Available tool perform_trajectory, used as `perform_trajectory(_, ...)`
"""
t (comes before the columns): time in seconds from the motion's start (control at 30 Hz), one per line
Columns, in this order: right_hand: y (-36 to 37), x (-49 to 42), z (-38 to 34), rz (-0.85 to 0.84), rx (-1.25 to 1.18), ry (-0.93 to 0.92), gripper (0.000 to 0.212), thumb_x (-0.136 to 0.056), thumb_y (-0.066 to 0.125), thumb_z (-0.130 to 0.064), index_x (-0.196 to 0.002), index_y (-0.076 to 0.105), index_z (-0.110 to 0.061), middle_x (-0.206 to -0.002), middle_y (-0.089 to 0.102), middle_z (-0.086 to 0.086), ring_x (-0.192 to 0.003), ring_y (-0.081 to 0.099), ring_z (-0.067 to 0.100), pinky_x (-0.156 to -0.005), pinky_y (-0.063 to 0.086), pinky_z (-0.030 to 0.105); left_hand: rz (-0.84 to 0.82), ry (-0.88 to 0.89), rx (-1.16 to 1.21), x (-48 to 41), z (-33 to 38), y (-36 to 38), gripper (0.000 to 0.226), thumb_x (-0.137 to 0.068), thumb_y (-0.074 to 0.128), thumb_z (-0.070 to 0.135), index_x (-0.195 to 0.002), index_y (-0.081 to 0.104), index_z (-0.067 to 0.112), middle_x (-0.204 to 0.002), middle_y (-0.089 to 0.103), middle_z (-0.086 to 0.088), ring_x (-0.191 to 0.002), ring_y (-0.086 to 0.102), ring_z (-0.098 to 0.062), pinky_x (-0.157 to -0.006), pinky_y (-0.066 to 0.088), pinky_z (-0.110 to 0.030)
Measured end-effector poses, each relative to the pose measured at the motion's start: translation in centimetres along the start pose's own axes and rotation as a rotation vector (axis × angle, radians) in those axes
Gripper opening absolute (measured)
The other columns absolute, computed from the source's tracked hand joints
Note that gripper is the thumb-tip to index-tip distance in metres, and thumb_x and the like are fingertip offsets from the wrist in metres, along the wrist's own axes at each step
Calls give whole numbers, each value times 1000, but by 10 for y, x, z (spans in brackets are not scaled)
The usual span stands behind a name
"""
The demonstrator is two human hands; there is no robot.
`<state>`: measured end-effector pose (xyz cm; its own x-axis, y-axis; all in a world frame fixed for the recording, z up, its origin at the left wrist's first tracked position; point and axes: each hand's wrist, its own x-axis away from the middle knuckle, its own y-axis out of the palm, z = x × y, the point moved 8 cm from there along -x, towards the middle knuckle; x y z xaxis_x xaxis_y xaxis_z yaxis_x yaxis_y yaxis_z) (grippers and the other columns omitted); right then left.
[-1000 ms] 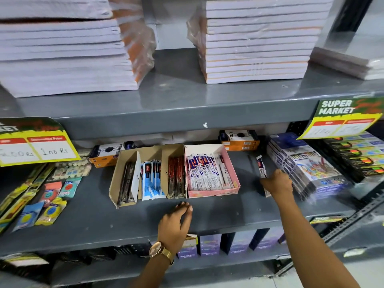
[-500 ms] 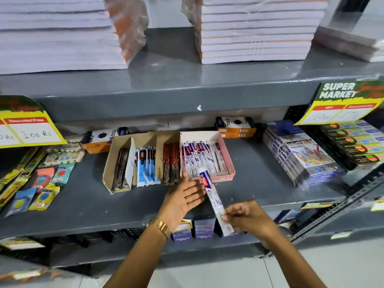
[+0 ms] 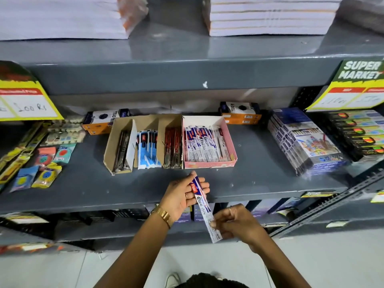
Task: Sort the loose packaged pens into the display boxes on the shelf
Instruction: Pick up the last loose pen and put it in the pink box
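Observation:
A white packaged pen (image 3: 202, 206) with a red and blue label is held in front of the grey shelf (image 3: 259, 179). My right hand (image 3: 236, 224) pinches its lower end. My left hand (image 3: 182, 196) lies under its upper end, palm up, fingers touching the pack. Just beyond stands a pink display box (image 3: 209, 164) full of matching white pens. To its left are a brown box with red pens (image 3: 171, 146), loose blue-packed pens (image 3: 147, 150) and a brown box with dark pens (image 3: 121, 150).
Two orange and white boxes (image 3: 241, 113) stand at the back of the shelf. Wrapped colour sets (image 3: 301, 142) sit to the right, small hanging packs (image 3: 45, 156) to the left. Paper stacks (image 3: 268, 15) fill the upper shelf. Price signs (image 3: 27, 100) hang from its edge.
My right hand picked the loose pen up from the right of the pink box and brought it to the shelf front. My left hand rose to meet it and now supports its top.

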<state>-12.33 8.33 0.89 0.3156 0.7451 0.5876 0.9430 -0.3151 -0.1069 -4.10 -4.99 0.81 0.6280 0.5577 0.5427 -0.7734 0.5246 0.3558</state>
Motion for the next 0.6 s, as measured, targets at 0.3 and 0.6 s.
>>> perform_trajectory(0.3, -14, -1, -30, 7, -97, -58, 14, -78, 70, 5, -78, 73, -8, -60, 74, -4, -52, 69, 7, -48, 55, 18, 56, 203, 50, -3, 23, -4, 40, -91, 53, 44, -104, 68, 9, -97, 75, -12, -90, 72, -23, -69, 58, -28)
perform_trajectory(0.6, -84, -64, -129, 400, 74, -262, 15, -71, 79, 0, -71, 66, -9, -68, 69, 10, -51, 62, 13, -43, 53, 16, 222, 840, -557, 4, 48, -26, 12, -91, 62, 31, -88, 73, 29, -67, 72, 13, -64, 69, -10, -62, 53, -21)
